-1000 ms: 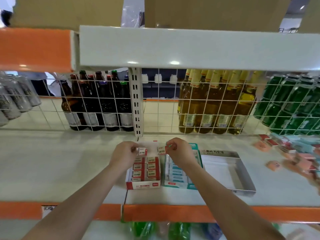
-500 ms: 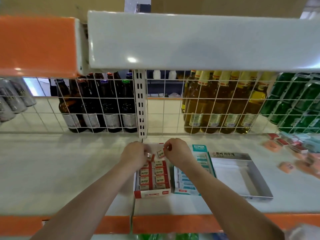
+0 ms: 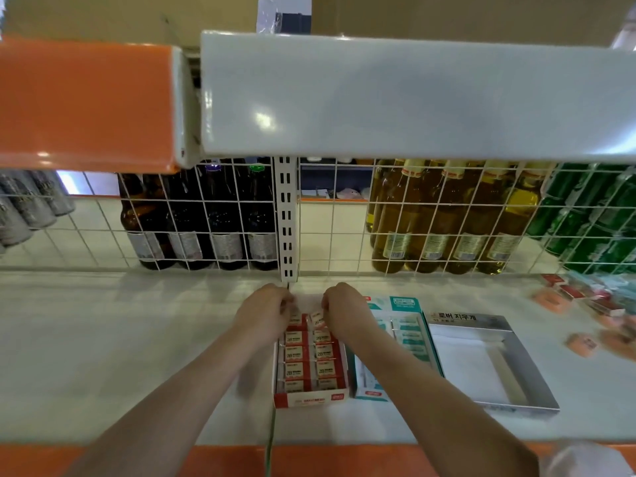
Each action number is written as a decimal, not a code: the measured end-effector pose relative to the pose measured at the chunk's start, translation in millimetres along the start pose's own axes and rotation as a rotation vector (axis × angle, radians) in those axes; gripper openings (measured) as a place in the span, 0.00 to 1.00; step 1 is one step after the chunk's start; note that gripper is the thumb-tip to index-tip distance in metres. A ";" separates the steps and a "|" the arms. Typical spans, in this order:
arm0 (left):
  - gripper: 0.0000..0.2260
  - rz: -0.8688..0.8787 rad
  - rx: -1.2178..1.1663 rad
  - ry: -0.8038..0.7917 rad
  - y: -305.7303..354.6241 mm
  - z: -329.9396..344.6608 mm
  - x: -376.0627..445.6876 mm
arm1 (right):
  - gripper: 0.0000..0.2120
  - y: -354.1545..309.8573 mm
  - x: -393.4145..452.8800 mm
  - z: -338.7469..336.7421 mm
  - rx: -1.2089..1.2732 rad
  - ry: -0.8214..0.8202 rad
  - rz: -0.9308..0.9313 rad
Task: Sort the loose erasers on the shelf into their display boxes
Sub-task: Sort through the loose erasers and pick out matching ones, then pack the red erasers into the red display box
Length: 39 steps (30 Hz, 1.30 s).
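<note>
- The shelf (image 3: 103,356) fills the lower half of the frame, pale and wide, with a wire grid at its back and bottles behind that; everything you are sorting sits on its right-of-centre stretch.
- The silver display box (image 3: 516,366), lower right of centre, shows only its bare floor, so by the look of it that one has not been started.
- The teal display box (image 3: 406,339) stands just right of your right forearm, touching or almost touching the red one; it already holds rows of pale erasers.
- The red display box (image 3: 309,397) sits at centre, its two columns of red-and-white erasers packed nearly to the back. This is the box you are working in.
- The loose erasers (image 3: 581,344) lie scattered at the right edge of the frame, orange ones nearer you and red and teal ones behind, well apart from the boxes.
- Your left hand (image 3: 263,316) is curled at the back of the left column; whether it pinches an eraser there I cannot tell, as the fingers hide it.
- Your right hand (image 3: 344,309) pinches one red-and-white eraser (image 3: 317,319), tilted, just over the back of the right column.
- The step in hand looks like seating the last pieces of the red box. Next you need to square that eraser to its row and press it flat, then reach to the pile at far right.
</note>
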<state>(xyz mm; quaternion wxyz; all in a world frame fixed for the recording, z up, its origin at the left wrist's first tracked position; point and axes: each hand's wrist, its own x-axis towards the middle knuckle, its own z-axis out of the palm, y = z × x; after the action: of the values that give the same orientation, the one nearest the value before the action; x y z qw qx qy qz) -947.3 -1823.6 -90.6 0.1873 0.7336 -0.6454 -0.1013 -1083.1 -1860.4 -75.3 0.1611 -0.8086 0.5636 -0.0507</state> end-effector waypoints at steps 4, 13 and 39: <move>0.12 0.102 -0.008 -0.030 -0.3 -0.6 -2.7 | 0.11 2.0 0.7 2.2 -0.068 0.028 -0.023; 0.11 0.186 0.178 -0.323 13.4 6.7 1.5 | 0.12 21.8 -2.6 -6.5 0.014 0.047 0.008; 0.10 0.268 0.002 -0.065 73.7 15.3 13.9 | 0.07 126.9 -36.1 -46.7 0.079 0.149 0.149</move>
<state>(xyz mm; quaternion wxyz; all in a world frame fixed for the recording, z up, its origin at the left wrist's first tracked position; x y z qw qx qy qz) -1018.1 -1846.7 -73.3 0.1777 0.6373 -0.7433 -0.0984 -1222.0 -1876.1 -68.0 0.1539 -0.7515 0.6301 -0.1209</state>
